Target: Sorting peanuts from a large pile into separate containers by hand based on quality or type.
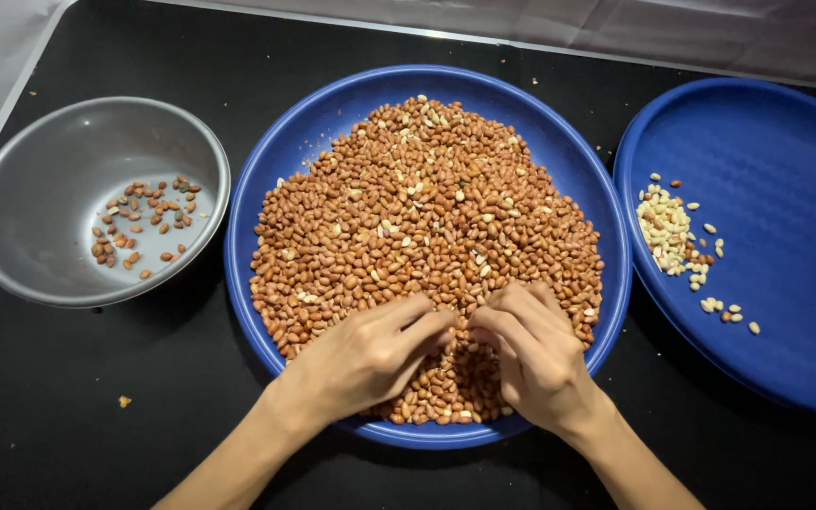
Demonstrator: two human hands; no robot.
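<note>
A big blue round tray (280, 161) in the middle holds a heap of red-brown peanuts (427, 217) with some pale skinless ones mixed in. My left hand (370, 359) and my right hand (535, 354) both rest on the near part of the heap, fingers curled down into the nuts and fingertips almost meeting. Whether either hand pinches a nut is hidden by the fingers.
At the left stands a grey metal bowl (30, 208) with several dark peanuts in it. At the right lies a second blue tray (786, 189) with a small pile of pale peanuts (668, 231). All stand on a black table (49, 416); one crumb lies near the front left.
</note>
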